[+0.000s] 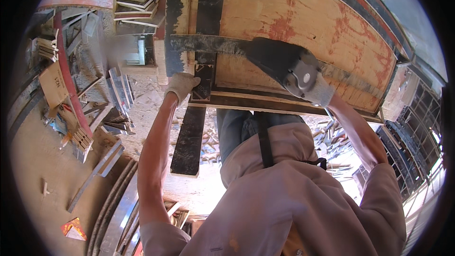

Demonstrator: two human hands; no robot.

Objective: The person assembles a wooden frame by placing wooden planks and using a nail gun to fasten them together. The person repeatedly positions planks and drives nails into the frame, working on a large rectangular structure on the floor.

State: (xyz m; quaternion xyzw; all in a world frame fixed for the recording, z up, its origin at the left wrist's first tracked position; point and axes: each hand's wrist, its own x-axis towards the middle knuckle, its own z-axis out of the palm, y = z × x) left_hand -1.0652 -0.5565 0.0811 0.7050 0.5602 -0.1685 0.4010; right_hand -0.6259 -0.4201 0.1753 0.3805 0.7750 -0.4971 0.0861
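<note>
My left hand [182,85], in a pale work glove, is closed at the near left corner of a large wooden panel [265,14]. Its thumb presses on a short dark board [203,83] there; the other fingers are mostly hidden. Beneath that corner a long dark plank [188,137] sticks out toward me. My right hand [320,92], also gloved, grips a black nail gun [279,61] with a rounded end and a silver disc. The tool lies over the panel, its front pointing left; its tip is hard to make out. A thin hose hangs below my right hand.
Stacked wood frames [138,0] stand at the far left. Wood offcuts and a cardboard piece [53,87] lie along a red beam [71,85]. Curved strips [111,208] rest at the lower left. Scraps litter the ground; a metal grid [422,128] stands at right.
</note>
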